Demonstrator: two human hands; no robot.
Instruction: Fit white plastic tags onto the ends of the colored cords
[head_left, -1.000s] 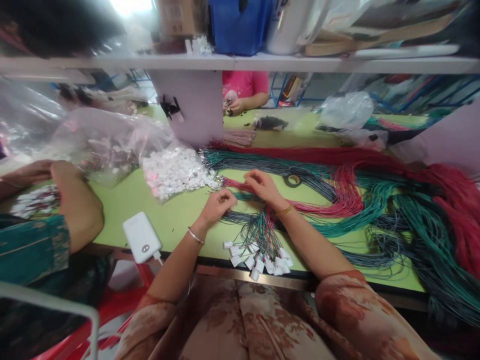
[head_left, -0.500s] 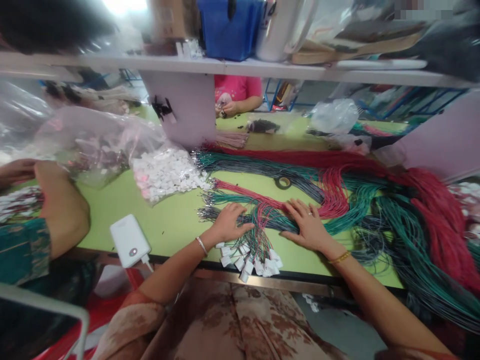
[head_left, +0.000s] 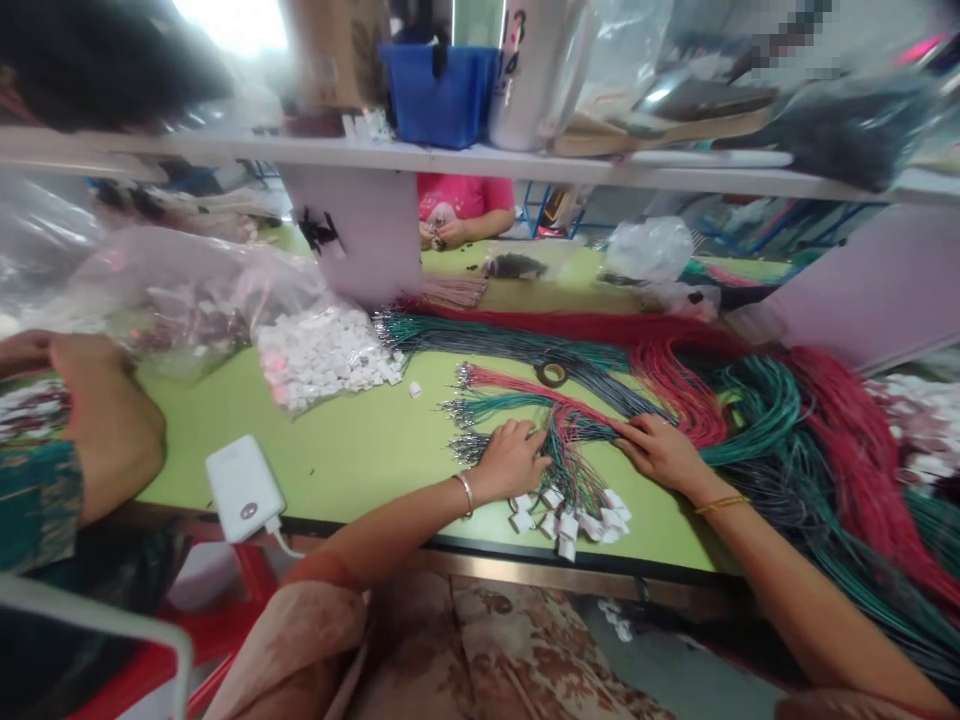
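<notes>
My left hand [head_left: 514,458] lies over the black wires near their metal-tipped ends, its fingers curled down around the wires. Farther right, my right hand [head_left: 661,452] has its fingers closed on the bundle where red wires [head_left: 577,406] and green wires [head_left: 499,408] run together. Metal terminals [head_left: 461,410] fan out at the bundle's left end. Between my hands, thinner wires hang toward the table edge and end in several white connectors [head_left: 570,524]. The undersides of both hands' fingers are hidden.
A clear bag of white connectors [head_left: 322,355] lies at left, a loose connector [head_left: 415,389] beside it. A power bank [head_left: 244,487] sits near the front edge. Black tape roll [head_left: 552,373] lies behind the wires. Long red wires [head_left: 862,450] spill right. A co-worker's arm [head_left: 105,430] is at left.
Both hands and the wire bundle with its white connectors have shifted right along the table. My right hand's spread fingers have drawn together, and my left hand's fingers have curled in.
</notes>
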